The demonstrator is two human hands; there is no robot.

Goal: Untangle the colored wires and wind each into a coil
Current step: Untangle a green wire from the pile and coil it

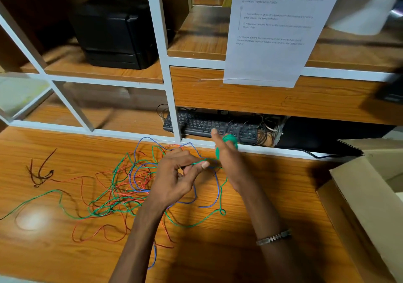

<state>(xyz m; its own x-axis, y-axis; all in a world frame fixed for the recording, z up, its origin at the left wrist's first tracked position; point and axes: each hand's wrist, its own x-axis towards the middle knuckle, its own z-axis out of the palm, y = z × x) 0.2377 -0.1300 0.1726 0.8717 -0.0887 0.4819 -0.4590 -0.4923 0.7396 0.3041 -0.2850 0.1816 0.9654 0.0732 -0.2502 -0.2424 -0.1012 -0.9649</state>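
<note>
A loose tangle of green (102,208), red (102,231) and blue (207,205) wires spreads over the wooden desk (218,261) left of centre. My left hand (176,173) pinches a green strand between thumb and fingers above the tangle. My right hand (229,156) stands upright just to the right, with a green coil (230,140) wound round its fingers. The green strand runs taut from the left pinch to that coil. A dark brown wire (40,171) lies apart at the far left.
A white-framed wooden shelf unit (172,99) rises behind the desk. A black keyboard (209,125) with loose cables sits under it, a black printer (113,32) above left. An open cardboard box (370,184) stands at the right. A printed sheet (272,32) hangs in front.
</note>
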